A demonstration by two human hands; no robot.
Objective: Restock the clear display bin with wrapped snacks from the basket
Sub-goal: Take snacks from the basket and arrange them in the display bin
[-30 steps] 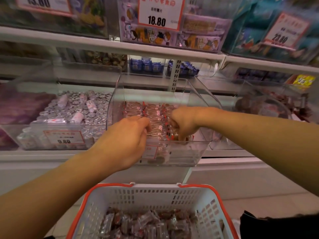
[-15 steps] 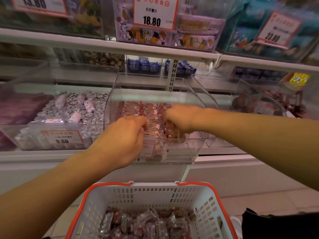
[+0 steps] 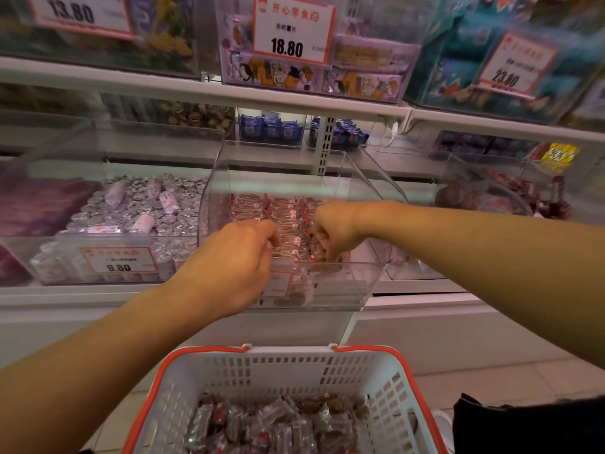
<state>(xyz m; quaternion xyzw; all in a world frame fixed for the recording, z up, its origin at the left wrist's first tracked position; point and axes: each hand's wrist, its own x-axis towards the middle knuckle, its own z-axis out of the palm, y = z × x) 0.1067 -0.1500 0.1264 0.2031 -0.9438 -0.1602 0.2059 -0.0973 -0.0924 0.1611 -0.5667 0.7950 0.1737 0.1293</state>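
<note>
Both hands reach into the clear display bin (image 3: 366,283) at 12 o'clock. The left hand (image 3: 235,263) and right hand (image 3: 334,231) have curled fingers down among the rows of wrapped snacks (image 3: 284,221); whether either grips one cannot be told. More loose snacks (image 3: 271,427) fill the white basket (image 3: 281,365) at 6 o'clock.

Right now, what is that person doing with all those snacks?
A person is filling a clear plastic display bin on a shop shelf. The left hand and the right hand are both inside it, fingers curled among neat rows of red-and-clear wrapped snacks. Below, a white basket with an orange rim holds many more loose wrapped snacks.
</note>
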